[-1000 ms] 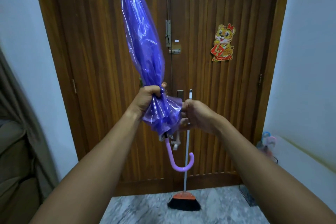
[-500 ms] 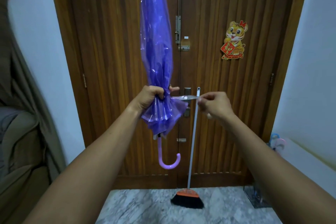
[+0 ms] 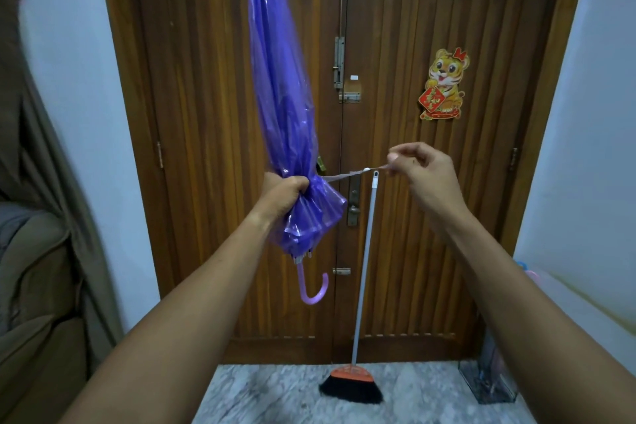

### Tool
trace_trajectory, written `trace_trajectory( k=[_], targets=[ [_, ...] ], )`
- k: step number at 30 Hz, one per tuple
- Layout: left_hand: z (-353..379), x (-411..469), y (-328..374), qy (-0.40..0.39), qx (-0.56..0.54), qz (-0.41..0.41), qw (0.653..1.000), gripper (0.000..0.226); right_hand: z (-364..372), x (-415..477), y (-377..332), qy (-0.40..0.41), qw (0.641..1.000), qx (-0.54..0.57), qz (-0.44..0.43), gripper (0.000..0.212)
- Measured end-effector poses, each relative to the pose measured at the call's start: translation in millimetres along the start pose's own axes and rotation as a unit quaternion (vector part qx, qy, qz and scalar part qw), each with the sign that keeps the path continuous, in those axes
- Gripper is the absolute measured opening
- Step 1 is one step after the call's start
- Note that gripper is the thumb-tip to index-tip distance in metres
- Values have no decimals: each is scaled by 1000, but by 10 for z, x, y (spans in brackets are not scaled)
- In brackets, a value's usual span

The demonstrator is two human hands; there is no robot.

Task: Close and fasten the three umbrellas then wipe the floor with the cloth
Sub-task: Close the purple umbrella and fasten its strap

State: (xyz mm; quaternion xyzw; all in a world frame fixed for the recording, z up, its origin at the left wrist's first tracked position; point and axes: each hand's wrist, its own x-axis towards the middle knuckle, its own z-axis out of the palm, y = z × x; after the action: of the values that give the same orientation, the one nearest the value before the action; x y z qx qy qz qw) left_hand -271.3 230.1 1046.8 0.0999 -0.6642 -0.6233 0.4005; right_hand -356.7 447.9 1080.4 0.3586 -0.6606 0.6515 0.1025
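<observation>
Left hand [image 3: 284,196] clenches the purple umbrella [image 3: 278,96] at frame centre; right hand [image 3: 421,172] pinches its taut strap [image 3: 347,175], which could slip, loosening the folds.

Gold characters are printed on a red diamond [image 3: 432,100] held by the tiger sticker [image 3: 446,70] on the right door [image 3: 406,21]; they cannot be read.

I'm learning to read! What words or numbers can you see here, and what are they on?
Red diamond sign held by the yellow cartoon tiger sticker on the brown wooden door: gold characters, too blurred to read.
Small white label beside the metal door bolt: too small to read.
No other text shows.
</observation>
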Motion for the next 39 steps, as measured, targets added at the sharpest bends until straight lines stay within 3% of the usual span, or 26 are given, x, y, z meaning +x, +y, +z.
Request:
trace_trajectory(
  k=[5, 12, 17, 20, 22, 24, 28, 33, 37, 39],
  targets=[
    [-28, 65, -9, 7, -9, 7, 1000, 31, -64, -21, 56, -45, 997, -58, 3, 21],
    [26, 80, -23, 6, -30, -22, 999, 24, -34, -33, 196, 27, 987, -156, 14, 21],
    [85, 58, -20, -39, -4, 5, 999, 31, 17, -84, 133, -88, 994, -30, 63, 26],
    [54, 82, -28, -52, 25, 22, 998, 46, -5, -96, 69, -77, 993, 63, 63, 27],
    [50, 65, -42, -67, 34, 16, 997, 44, -11, -109, 46, -74, 993, 80, 50, 27],
    [77, 30, -41, -69, -4, 6, 998, 40, -12, -115, 38, -66, 992, 90, 61, 28],
    [145, 11, -26, -101, -109, 3, 989, 61, -9, -114, 18, -60, 984, 131, 105, 32],
    [183, 39, -142, -2, -6, -14, 1000, 58, -58, -166, -37, -94, 986, 108, 82, 36],
    [268, 40, -188, 68, -11, -26, 997, 35, -45, -289, -82, -162, 982, 95, 33, 37],
    [348, 68, -171, 121, -44, -12, 992, 51, 71, -381, -69, -177, 976, 123, 45, 47]
  ],
)
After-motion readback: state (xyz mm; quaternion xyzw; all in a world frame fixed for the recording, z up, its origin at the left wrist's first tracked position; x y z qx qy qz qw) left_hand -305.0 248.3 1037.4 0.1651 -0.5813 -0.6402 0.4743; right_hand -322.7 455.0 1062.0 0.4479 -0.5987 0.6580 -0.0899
